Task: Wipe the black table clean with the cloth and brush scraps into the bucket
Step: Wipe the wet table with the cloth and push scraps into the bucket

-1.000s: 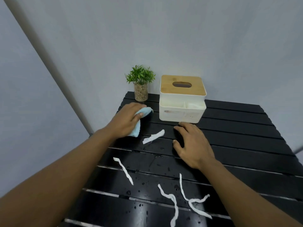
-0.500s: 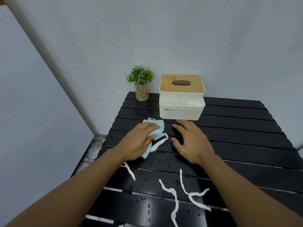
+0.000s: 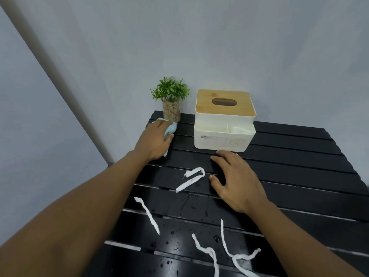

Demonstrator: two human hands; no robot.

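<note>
the light blue cloth (image 3: 171, 130) is bunched under the left hand (image 3: 155, 140) on the wet black table (image 3: 299, 156). white scraps (image 3: 191, 179) lie beside the right hand (image 3: 237, 180).

Tissue box (image 3: 221, 140): white plastic, smooth, faint sheen, scuffed on its front.
Lid (image 3: 225, 102): light wood, smooth, matt, on top of the tissue box.
Worktop (image 3: 289, 156): black slats, smooth; fairly matt right of the tissue box, glossy with water drops in front of it.
Cloth (image 3: 170, 129): pale blue soft fabric, matt, left of the tissue box.
Paper scraps (image 3: 191, 178): thin white torn strips, matt, crinkled.
Plant pot (image 3: 171, 110): grainy, pebbly, rough-looking.
Leaves (image 3: 169, 89): green, plastic-looking.
</note>
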